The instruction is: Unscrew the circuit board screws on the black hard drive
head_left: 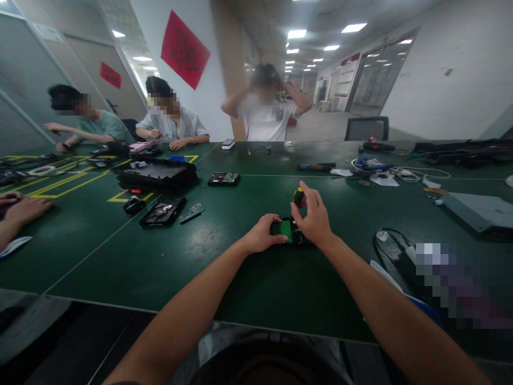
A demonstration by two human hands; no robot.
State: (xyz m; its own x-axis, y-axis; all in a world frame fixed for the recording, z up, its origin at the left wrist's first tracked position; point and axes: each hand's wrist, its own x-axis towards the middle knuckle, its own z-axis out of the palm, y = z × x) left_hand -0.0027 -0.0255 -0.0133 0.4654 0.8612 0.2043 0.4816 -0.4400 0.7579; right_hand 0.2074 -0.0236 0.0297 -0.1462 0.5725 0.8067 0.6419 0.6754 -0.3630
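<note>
A small black device with a green circuit board (pixel 282 229) lies on the green table in front of me. My left hand (pixel 262 233) grips its left end, thumb along the near edge and fingers at the far edge. Above its right part, my right hand (pixel 313 216) pinches a screwdriver with a yellow and black handle (pixel 298 195), held upright. The screwdriver's tip is hidden behind my fingers, so I cannot tell whether it touches the device.
To the left lie an open black casing (pixel 163 212), a loose circuit board (pixel 192 213), a hard drive (pixel 223 178) and a large black tray (pixel 156 174). A grey metal box (pixel 479 213) and cables (pixel 385 240) are on the right. Several people sit around the table.
</note>
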